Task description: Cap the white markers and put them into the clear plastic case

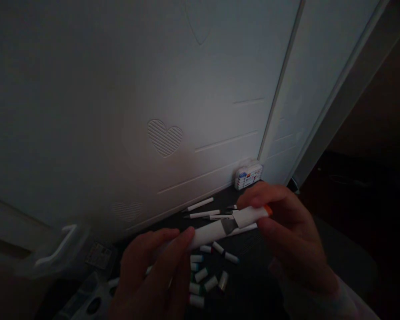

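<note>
My left hand (156,266) is closed round the white barrel of a marker (208,234), which points up to the right. Between thumb and fingers, my right hand (286,231) grips a white marker cap (248,217) with an orange end. The cap sits at the marker's grey collar, slightly tilted against the barrel; whether they touch is hard to tell. Below the hands lie several loose white caps (210,283) with coloured ends. Behind the marker, several uncapped white markers (205,214) lie on the dark surface.
A white panel with heart-shaped grooves (165,138) rises behind the dark surface (250,280). A small labelled case (249,174) stands against it. At the lower left are a clear plastic box with a white handle (58,244) and a holder with round holes (94,305). The light is dim.
</note>
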Available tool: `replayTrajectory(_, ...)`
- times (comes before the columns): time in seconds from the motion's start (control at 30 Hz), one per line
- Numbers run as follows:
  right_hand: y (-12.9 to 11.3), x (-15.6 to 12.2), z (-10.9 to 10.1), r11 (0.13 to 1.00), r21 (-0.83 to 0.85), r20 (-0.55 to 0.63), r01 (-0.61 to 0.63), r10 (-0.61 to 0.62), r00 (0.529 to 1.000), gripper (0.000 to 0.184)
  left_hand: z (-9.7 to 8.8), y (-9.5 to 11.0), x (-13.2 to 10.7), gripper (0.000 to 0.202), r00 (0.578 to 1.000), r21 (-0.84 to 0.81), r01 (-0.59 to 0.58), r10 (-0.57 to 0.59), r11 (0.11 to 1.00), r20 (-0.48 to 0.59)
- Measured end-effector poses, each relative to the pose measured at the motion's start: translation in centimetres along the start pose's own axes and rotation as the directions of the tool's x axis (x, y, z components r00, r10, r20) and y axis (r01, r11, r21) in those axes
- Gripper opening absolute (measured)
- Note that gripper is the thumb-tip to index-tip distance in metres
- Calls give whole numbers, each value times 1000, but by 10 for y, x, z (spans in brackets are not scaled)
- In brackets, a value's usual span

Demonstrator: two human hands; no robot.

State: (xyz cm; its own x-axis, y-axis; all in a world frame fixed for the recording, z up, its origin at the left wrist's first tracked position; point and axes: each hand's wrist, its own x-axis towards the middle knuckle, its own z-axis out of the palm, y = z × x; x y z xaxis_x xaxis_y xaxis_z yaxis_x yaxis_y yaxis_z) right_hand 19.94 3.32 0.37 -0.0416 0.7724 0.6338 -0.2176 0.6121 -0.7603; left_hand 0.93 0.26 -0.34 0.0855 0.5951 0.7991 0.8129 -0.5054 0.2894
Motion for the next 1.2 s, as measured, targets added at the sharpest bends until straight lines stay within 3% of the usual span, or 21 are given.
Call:
replayTrajectory(0.3,-1,-2,2,996,-78,14,32,-31,999,22,-2,-4,2,27,995,48,-83,80,995,59)
replayTrajectory(0.43,0,-2,4,996,-91,2,14,-14,1000,26,2,0,1,24,1000,48,8,-8,999,-16)
replayTrajectory(0.63,1,-1,7,995,-84,-35,-48,45,998,33,-1,5,6,25,994,-36,81,-78,996,79)
replayTrajectory(0.73,4,-1,7,996,-43,4,-83,83,997,32,-3,10,8,22,970,-155,218,-197,963,141)
replayTrajectory(0.83,7,-1,10,985,-82,138,-155,165,977,32,1,17,10,21,885,-356,450,-354,819,304)
replayTrajectory(0.93,6,-1,15,977,-150,270,-153,189,944,31,8,25,10,23,765,-538,640,-395,549,508)
replayTrajectory(1.0,5,-1,17,980,-150,325,-131,174,930,29,13,30,9,26,707,-610,707,-391,358,589)
replayTrajectory(1.1,3,-2,18,983,-119,348,-142,175,921,25,16,39,10,27,671,-665,725,-397,176,626)
replayTrajectory(1.2,4,-3,17,980,-94,330,-177,199,923,20,17,43,11,26,645,-671,730,-451,126,617)
